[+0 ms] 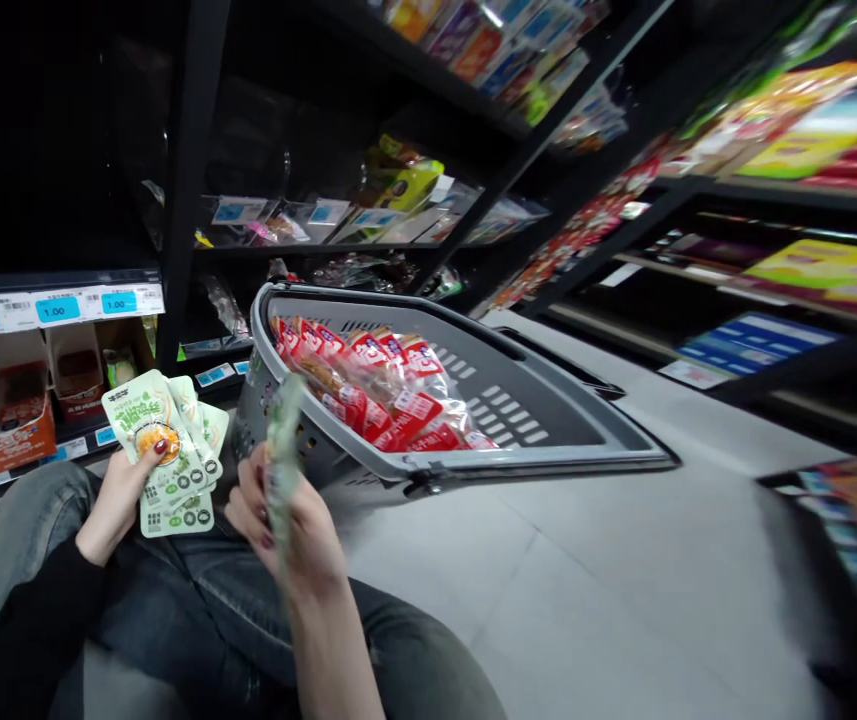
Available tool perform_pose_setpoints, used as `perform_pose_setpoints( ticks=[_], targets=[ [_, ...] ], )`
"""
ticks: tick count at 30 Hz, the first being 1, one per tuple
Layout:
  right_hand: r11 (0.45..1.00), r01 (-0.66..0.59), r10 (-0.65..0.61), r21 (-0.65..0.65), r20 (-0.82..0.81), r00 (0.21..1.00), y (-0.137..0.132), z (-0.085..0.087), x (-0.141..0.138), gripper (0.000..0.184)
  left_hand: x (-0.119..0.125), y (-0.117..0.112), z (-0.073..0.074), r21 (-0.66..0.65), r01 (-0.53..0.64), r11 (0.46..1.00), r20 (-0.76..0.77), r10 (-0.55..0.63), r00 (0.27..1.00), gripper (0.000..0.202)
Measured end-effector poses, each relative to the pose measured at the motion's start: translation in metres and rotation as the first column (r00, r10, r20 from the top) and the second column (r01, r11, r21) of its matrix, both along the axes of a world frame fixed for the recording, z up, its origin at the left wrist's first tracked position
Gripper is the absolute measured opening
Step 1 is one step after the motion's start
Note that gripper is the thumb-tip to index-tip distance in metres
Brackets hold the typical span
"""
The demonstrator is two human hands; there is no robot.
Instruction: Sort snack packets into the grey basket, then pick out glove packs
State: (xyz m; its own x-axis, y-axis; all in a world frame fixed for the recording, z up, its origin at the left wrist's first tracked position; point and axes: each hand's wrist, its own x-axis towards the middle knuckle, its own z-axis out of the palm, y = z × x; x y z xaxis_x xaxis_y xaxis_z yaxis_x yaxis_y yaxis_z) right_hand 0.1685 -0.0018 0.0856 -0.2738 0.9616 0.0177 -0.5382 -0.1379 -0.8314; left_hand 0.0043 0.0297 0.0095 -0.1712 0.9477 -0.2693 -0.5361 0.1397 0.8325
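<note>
Fanned out in my left hand (117,500) are several pale green snack packets (169,450), with the thumb pressed over an orange food picture on the top one. My right hand (300,535) grips another green packet (283,450), turned edge-on and smeared by motion. Both hands hover above my knees, the right one beside the near wall of a grey shopping basket (578,410). Red-and-clear food packs (398,395) lie piled inside the basket's left part.
Black shelving (203,150) stands ahead, with price labels (57,308) along its edges. Low at left sits an open orange-and-white carton (8,430). More packaged goods (825,270) fill shelves at right, blurred. Grey floor (563,570) extends right of my knees.
</note>
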Motion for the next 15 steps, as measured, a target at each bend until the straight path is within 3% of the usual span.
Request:
perform_pose_setpoints(
  ticks=[2, 5, 8, 11, 13, 15],
  targets=[
    [0.979, -0.188, 0.173, -0.076, -0.165, 0.971, -0.002, -0.003, 0.002, 0.034, 0.000, 0.000, -0.001, -0.008, -0.017, 1.000, -0.009, 0.017, 1.000, 0.044],
    [0.949, -0.286, 0.230, -0.131, -0.331, 0.915, -0.005, -0.015, 0.003, 0.039, -0.001, 0.001, -0.002, -0.026, -0.003, 1.000, -0.005, 0.003, 1.000, 0.043],
    [0.943, -0.298, 0.219, -0.152, -0.394, 0.893, -0.005, -0.026, 0.001, 0.041, -0.002, 0.001, -0.002, -0.042, 0.011, 0.999, 0.017, -0.011, 1.000, 0.042],
    [0.947, -0.294, 0.218, -0.129, -0.412, 0.885, -0.005, -0.024, -0.002, 0.042, -0.002, 0.002, -0.002, -0.062, 0.000, 0.998, 0.034, 0.002, 0.999, 0.038],
    [0.960, -0.266, 0.220, -0.088, -0.349, 0.911, -0.004, -0.017, -0.002, 0.042, -0.002, 0.002, -0.002, -0.069, -0.014, 0.997, 0.032, 0.017, 0.999, 0.034],
    [0.992, -0.125, 0.119, -0.024, -0.174, 0.977, -0.004, -0.007, 0.001, 0.040, -0.003, 0.002, -0.002, -0.069, -0.005, 0.998, 0.035, 0.008, 0.999, 0.030]
  ],
)
